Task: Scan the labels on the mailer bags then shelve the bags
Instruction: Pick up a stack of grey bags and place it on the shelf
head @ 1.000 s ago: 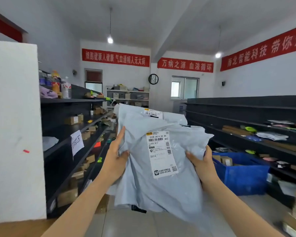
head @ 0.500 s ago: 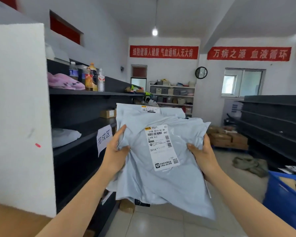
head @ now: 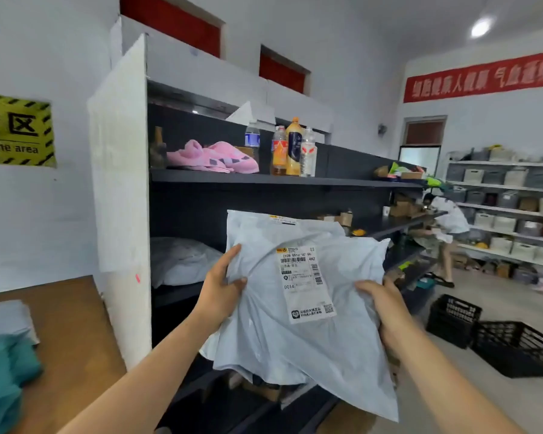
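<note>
Grip closed on both sides: your left hand pinches the mailer bags at their left edge, thumb in front; your right hand curls round the right edge. Bags in front of the dark shelf, label facing you.

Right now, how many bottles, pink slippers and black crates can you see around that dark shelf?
Bottles: 4, standing together on the top shelf
Pink slippers: 2, lying left of the bottles on the same shelf
Black crates: 2, on the floor to the right
Total: 8
</note>
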Demonstrator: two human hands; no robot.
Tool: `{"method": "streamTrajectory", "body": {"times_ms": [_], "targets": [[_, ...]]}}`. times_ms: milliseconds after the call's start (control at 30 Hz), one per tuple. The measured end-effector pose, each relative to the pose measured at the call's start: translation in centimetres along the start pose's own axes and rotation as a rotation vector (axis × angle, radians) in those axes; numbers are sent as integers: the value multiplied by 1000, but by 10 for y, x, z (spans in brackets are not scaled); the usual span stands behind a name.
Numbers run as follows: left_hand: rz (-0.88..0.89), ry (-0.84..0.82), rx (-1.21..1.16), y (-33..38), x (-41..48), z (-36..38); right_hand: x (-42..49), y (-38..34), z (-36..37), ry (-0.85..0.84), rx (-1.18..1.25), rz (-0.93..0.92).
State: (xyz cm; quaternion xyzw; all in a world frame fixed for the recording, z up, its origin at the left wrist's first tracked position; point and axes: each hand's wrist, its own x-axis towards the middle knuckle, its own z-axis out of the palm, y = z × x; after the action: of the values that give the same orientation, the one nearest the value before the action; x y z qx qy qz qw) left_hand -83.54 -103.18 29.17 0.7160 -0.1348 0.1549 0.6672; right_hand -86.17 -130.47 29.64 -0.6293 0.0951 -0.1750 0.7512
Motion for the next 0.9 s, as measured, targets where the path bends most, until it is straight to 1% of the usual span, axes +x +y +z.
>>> {"method": "streamTrajectory", "body": {"times_ms": [100, 200, 300, 400, 467, 533, 567, 633, 667, 700, 767, 833, 900], "targets": [[-51, 123, 34, -24, 41, -10, 62, 18, 32, -135, -26, 57], [-32, 256, 142, -43, 96, -24, 127, 30, 79, -277, -69, 57], [-54, 377, 336, -55, 163, -48, 195, 41, 139, -381, -57, 66], [-118, 506, 495, -68, 219, -78, 262, 49, 216, -515, -122, 122], [-176, 619, 593, -77, 244, -98, 298, 56, 268, -606, -171, 121], [-222, 730, 754, -83, 265, -116, 322, 66, 317, -695, -181, 109], [-285, 773, 882, -84, 274, -124, 328, 72, 340, -734, -184, 103], [-499, 770, 1126, -86, 287, -132, 338, 89, 378, -808, -268, 40], [-578, 730, 1184, -88, 291, -133, 339, 97, 391, -842, -358, -11], [-622, 672, 1213, -93, 294, -132, 340, 102, 399, -864, -438, -54], [-639, 579, 1257, -105, 294, -124, 342, 104, 398, -879, -467, -112], [-598, 510, 1330, -120, 286, -117, 348, 96, 380, -829, -443, -172], [-530, 498, 1377, -126, 269, -109, 357, 84, 355, -815, -407, -190]]}}
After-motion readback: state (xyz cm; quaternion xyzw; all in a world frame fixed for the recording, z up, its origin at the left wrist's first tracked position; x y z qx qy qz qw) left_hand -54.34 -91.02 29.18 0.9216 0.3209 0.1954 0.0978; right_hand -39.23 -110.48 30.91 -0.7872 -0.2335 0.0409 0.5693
